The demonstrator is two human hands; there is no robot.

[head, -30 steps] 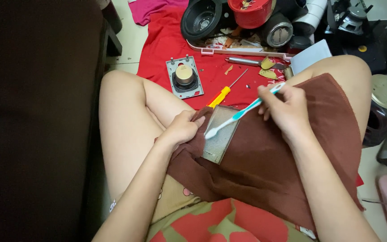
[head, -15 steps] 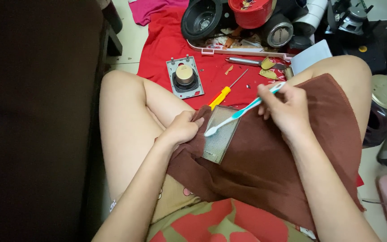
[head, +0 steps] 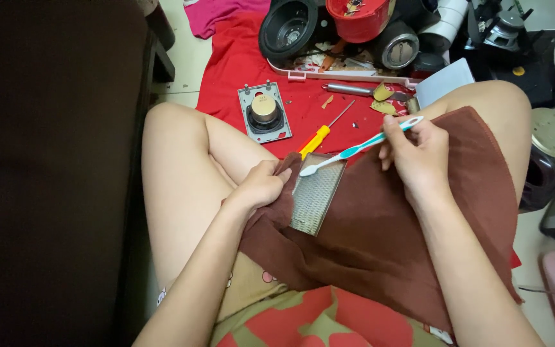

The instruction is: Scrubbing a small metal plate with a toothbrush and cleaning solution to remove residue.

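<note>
Pinning the grey metal mesh panel (head: 316, 193) through the brown towel (head: 380, 238) with the left hand (head: 259, 187) so it's staying put, while the right hand (head: 419, 153) is pinching a white-and-teal toothbrush (head: 358, 148), bristles on it.

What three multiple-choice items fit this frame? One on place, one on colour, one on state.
1. Where does the metal mesh panel lie?
A. On the brown towel over the lap
B. On the red cloth
C. In the red bowl

2. What colour is the screwdriver handle?
A. Blue
B. Yellow
C. Black

3. What does the right hand hold?
A. Nothing
B. The speaker part
C. A toothbrush

Answers:
1. A, the panel rests on the towel, steadied by the left hand.
2. B, the handle shows yellow.
3. C, fingers grip the toothbrush, bristles at the panel's top edge.
</note>
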